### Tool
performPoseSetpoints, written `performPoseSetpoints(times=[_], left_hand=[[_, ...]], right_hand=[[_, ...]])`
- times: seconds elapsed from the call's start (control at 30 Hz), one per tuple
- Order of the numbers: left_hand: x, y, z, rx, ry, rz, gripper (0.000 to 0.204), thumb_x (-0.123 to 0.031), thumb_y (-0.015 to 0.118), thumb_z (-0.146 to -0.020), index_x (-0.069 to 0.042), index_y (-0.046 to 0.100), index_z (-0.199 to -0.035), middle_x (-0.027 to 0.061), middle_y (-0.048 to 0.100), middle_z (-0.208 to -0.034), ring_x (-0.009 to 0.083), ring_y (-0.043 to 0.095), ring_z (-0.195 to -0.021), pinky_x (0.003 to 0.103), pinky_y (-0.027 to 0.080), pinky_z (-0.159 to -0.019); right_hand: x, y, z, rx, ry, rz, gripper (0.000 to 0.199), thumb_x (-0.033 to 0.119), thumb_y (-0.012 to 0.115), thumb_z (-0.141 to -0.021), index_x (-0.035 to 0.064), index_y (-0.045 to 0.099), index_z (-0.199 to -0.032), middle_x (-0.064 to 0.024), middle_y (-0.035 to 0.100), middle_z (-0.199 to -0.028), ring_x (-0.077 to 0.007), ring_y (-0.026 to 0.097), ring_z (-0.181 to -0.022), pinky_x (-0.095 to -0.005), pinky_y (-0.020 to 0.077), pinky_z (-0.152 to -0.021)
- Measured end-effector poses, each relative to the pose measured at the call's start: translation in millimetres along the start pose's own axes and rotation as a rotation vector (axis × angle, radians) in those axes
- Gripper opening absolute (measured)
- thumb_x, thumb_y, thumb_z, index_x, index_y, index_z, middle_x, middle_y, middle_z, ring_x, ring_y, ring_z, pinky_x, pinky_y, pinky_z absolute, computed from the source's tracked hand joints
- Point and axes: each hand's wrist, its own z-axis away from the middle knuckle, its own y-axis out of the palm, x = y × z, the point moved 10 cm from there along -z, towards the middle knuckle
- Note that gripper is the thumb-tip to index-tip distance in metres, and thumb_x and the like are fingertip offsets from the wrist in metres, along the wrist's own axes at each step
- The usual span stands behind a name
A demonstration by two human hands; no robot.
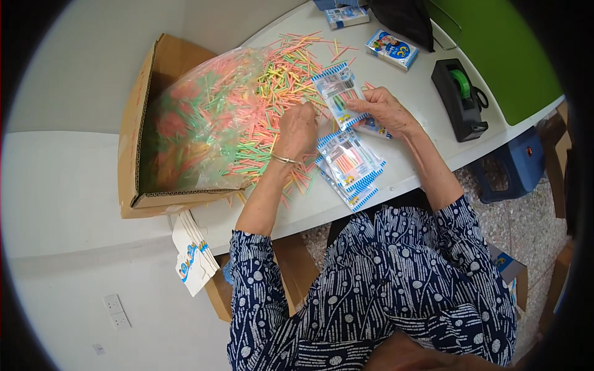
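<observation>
My right hand [390, 111] grips a small clear packet [339, 93] with blue-striped ends, thumb across its face. Pink and green thin sticks show through its clear window. Left of it, my left hand [299, 132] is closed over a spread heap of thin pink, green and yellow sticks [281, 80]; its fingertips are hidden, so what they hold cannot be made out. Several similar filled packets [349, 162] lie overlapped on the table, just below the held one. Another packet [373, 128] shows partly under my right hand.
A cardboard box [137, 148] lies on its side at the left, a plastic bag of sticks [198, 117] spilling from it. Rightward stands a black tape dispenser [458, 102]. Printed boxes [392, 49] and a black bag [405, 18] lie at the far side. Folded cartons [195, 253] hang at the near-left edge.
</observation>
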Motion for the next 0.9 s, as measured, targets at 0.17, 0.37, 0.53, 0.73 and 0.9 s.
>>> performPoseSetpoints(times=[0.17, 0.37, 0.53, 0.73, 0.9], left_hand=[[38.9, -47.4, -8.7, -0.131, -0.181, 0.527, 0.008, -0.009, 0.062, -0.087, -0.001, 0.061, -0.09, 0.0056, 0.063, -0.068, 0.0134, 0.062, -0.067, 0.026, 0.047, -0.057], [-2.2, -124.7, -21.6, -0.441, -0.06, 1.249, 0.028, 0.0, 0.062, -0.086, -0.001, 0.048, -0.11, 0.0031, 0.061, -0.074, 0.0079, 0.057, -0.067, 0.021, 0.048, -0.062], [-14.8, -114.7, -17.3, -0.386, -0.013, 1.261, 0.025, -0.001, 0.063, -0.086, -0.001, 0.051, -0.108, 0.0044, 0.063, -0.081, 0.0076, 0.059, -0.072, 0.021, 0.049, -0.066], [-24.1, -87.9, -4.7, -0.232, -0.079, 1.127, 0.013, -0.007, 0.064, -0.086, -0.001, 0.062, -0.098, 0.006, 0.065, -0.089, 0.0119, 0.06, -0.082, 0.026, 0.049, -0.074], [-32.1, -92.8, -0.3, -0.285, 0.109, 0.767, 0.012, -0.012, 0.067, -0.083, -0.003, 0.069, -0.09, 0.0083, 0.064, -0.095, 0.0167, 0.059, -0.09, 0.029, 0.048, -0.079]], right_hand=[[-1.8, 0.1, -3.4, 0.023, 0.0, 0.046, 0.028, 0.03, 0.067, -0.086, 0.0032, 0.07, -0.078, -0.0019, 0.065, -0.061, -0.0043, 0.059, -0.065, -0.0373, -0.0023, -0.116], [-9.1, 12.7, 1.4, 0.108, 0.1, 0.078, 0.028, 0.028, 0.065, -0.088, 0.001, 0.07, -0.086, -0.004, 0.067, -0.068, -0.0057, 0.06, -0.067, -0.036, 0.0204, -0.113], [-23.6, 16.9, -1.2, 0.182, 0.112, 0.001, 0.024, 0.02, 0.064, -0.09, -0.0036, 0.068, -0.092, -0.007, 0.069, -0.084, -0.0088, 0.062, -0.073, -0.021, 0.0487, -0.06], [-22.9, 18.3, -0.8, 0.203, 0.106, -0.029, 0.024, 0.02, 0.065, -0.089, -0.0031, 0.068, -0.095, -0.0041, 0.067, -0.083, -0.0067, 0.06, -0.073, -0.0222, 0.0481, -0.068], [-18.5, 22.3, 1.2, 0.186, 0.089, -0.075, 0.027, 0.025, 0.072, -0.083, -0.0013, 0.07, -0.089, -0.0019, 0.066, -0.077, -0.0045, 0.057, -0.067, -0.0198, 0.0429, -0.06]])
